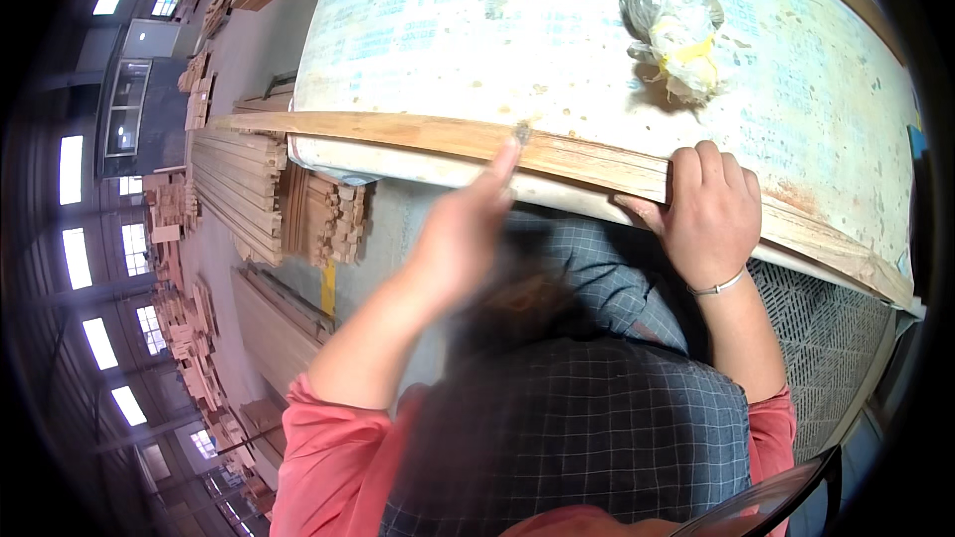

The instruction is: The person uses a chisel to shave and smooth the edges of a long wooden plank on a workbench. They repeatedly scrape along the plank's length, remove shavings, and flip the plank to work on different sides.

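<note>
A long wooden strip lies along the near edge of the table, its grain showing cracks and rough patches toward the right. My right hand is closed over the strip, fingers on top and thumb at the near side; a thin bracelet is on that wrist. My left hand is blurred by motion, its fingers closed, with the fingertips at the strip's middle. A small greyish bit shows at those fingertips, too unclear to name.
Crumpled clear plastic bags with yellow smears sit on the spotted, sheet-covered tabletop. Stacked wooden strips stand left of the table, with more wood piles farther off. A patterned grey mat lies below at right.
</note>
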The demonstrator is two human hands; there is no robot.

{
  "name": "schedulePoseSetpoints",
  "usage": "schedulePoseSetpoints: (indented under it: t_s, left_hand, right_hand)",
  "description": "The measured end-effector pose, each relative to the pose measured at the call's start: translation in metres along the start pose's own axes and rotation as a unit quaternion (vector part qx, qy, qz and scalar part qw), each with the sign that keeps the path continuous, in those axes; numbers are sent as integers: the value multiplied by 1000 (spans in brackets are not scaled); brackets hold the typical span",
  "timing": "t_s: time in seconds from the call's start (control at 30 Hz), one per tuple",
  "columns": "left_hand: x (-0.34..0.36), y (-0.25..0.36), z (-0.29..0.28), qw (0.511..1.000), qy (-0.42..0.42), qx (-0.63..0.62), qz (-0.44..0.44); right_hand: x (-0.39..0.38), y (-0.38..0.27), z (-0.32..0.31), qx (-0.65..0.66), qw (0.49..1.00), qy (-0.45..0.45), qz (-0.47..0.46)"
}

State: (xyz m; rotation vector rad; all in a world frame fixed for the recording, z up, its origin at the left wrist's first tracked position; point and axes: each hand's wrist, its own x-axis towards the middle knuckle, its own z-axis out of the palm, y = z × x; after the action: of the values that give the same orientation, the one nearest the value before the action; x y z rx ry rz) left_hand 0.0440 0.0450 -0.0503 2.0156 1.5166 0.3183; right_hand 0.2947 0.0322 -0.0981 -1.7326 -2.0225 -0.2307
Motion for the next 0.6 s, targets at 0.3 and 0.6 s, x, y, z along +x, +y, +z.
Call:
schedulePoseSetpoints:
  t_s: [0.3, 0.6]
  left_hand:
    - [15, 32, 23, 988, -99, 91, 70]
    - [19, 2, -52, 947, -79, 303, 74]
  right_hand:
    - [-4, 6, -5, 14, 1000, -9, -3]
    - [-42, 91, -54, -14, 994, -96, 52]
